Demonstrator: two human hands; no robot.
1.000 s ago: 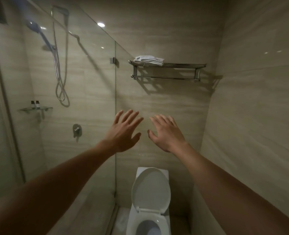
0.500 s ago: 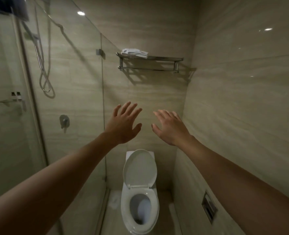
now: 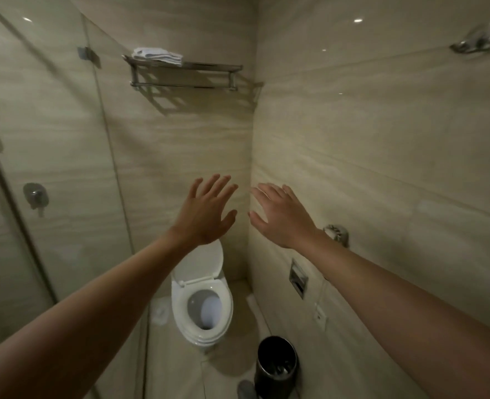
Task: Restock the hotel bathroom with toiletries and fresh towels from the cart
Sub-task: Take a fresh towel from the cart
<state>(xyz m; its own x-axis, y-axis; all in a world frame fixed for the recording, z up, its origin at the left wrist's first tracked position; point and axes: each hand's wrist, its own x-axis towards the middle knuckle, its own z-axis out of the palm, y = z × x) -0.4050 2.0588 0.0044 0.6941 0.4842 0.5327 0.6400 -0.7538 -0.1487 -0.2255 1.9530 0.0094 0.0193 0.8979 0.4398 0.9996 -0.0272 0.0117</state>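
Observation:
A folded white towel [image 3: 157, 55] lies on the left end of a chrome wall rack [image 3: 209, 67] high on the back wall. My left hand [image 3: 206, 211] and my right hand [image 3: 281, 216] are stretched out in front of me at mid-height, well below the rack. Both have spread, straight fingers and hold nothing. The two hands are side by side, a small gap between them. No cart or toiletries show in this view.
A white toilet [image 3: 202, 300] with its lid up stands below my hands. The glass shower screen [image 3: 51, 168] runs along the left. A black bin [image 3: 276, 367] sits on the floor by the right wall, under a recessed paper holder [image 3: 297, 279].
My view has swung right and tilted down: the shower hose and shelf have left the frame, the bin and right wall fittings have appeared. Both hands stay outstretched and empty.

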